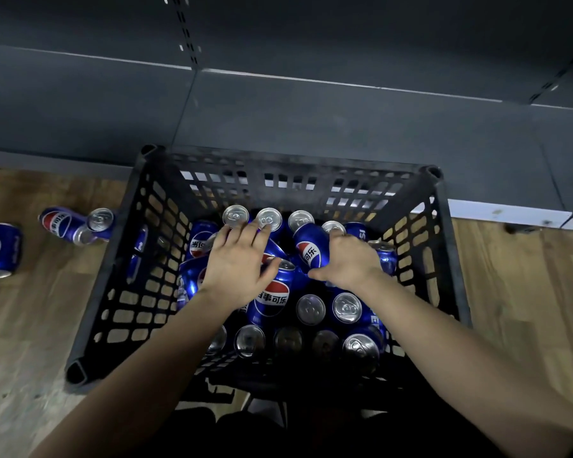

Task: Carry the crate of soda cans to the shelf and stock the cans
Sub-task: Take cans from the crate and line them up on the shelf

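— How far are we with the crate point(119, 259)?
— It sits on the floor point(516, 292) right before the shelf point(311, 120), so we judge the carrying done. The cans point(346, 307) crowd it; stocking lies ahead.
— And our hands?
— Our left hand point(235, 266) lies spread over can tops; our right hand point(351, 259) curls round a tilted can point(310, 251).
— Anything around us?
— Loose cans point(60, 223) lie on the floor left of the crate, and its tall walls hem our reach.
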